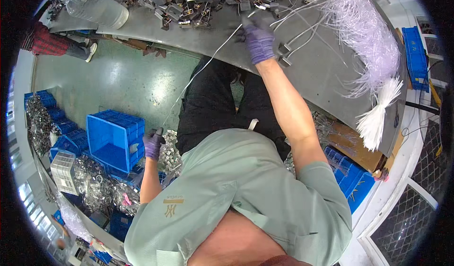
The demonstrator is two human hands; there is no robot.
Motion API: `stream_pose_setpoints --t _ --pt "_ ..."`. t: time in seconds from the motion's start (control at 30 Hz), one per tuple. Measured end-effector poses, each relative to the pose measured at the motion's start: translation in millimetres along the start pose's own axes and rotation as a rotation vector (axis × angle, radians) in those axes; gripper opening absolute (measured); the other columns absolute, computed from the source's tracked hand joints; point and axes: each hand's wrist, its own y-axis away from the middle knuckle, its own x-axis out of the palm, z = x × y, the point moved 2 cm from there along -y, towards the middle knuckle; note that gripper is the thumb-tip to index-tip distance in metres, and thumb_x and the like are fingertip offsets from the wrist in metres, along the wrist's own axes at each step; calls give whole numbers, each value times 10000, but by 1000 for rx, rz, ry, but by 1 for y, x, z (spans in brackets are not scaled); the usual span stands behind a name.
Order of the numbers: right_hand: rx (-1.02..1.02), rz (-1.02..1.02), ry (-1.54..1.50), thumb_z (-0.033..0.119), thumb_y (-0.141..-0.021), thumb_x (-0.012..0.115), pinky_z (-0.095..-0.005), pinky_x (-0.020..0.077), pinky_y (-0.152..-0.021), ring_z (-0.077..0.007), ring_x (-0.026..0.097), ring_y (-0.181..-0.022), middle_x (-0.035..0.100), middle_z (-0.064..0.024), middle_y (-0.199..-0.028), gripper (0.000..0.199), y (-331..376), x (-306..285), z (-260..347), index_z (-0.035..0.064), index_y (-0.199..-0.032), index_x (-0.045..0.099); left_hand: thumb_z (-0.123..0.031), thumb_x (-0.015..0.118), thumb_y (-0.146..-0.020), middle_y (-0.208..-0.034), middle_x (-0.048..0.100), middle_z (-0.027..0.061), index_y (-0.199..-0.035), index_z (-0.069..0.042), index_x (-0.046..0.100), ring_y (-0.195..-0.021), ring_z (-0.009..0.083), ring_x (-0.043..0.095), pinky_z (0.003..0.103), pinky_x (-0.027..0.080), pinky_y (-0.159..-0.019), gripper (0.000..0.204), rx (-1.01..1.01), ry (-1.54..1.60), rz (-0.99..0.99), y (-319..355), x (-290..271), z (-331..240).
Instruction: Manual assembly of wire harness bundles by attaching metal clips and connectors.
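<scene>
My left hand, in a purple and grey glove, is low at the left beside my hip, its fingers closed on the lower end of a thin white cable. The cable stretches slantwise up to the table. There my right hand, gloved alike, hovers at the cable's upper part; motion smears its fingers. Close by it are small grey connector-like parts on cables. A heap of small dark parts spreads along the far side of the table.
A translucent plastic bottle lies at the far left of the table. A bundle of clear, purplish strands with white ends hangs over its right side. Blue crates stand at the left, another person's legs beyond.
</scene>
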Motion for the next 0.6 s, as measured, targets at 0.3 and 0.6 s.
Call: stream_pose_setpoints --t 0.3,0.6 --pt "-101 422 502 237 -821 671 -270 504 -534 -147 617 -556 649 -89 -729 280 56 18 77 -18 -929 634 -335 686 -792 -484 522 51 -612 -25 559 -409 112 473 253 352 -411 380 94 -170 88 25 81 -102" --pt "64 534 465 226 -818 666 -236 439 -427 -99 577 -486 640 -86 -685 251 98 40 62 -20 -838 618 -360 630 -835 -555 539 46 -683 -1 594 -473 101 457 255 362 -452 391 456 -262 236 24 156 -173"
